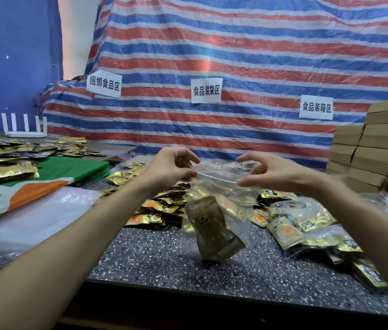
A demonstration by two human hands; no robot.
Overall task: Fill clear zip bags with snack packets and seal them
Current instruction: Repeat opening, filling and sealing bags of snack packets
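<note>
The scene was evenly and fairly brightly lit by soft, diffuse light, with no hard shadows; only a faint shade lay on the speckled bench beneath the clear zip bag. A pale rainbow flare streaked the striped tarp at twelve o'clock. Small glints sat on the gold snack packets. Wide-angle distortion bent the edges, tilting the cardboard boxes at three o'clock. Detail was slightly soft throughout.
</note>
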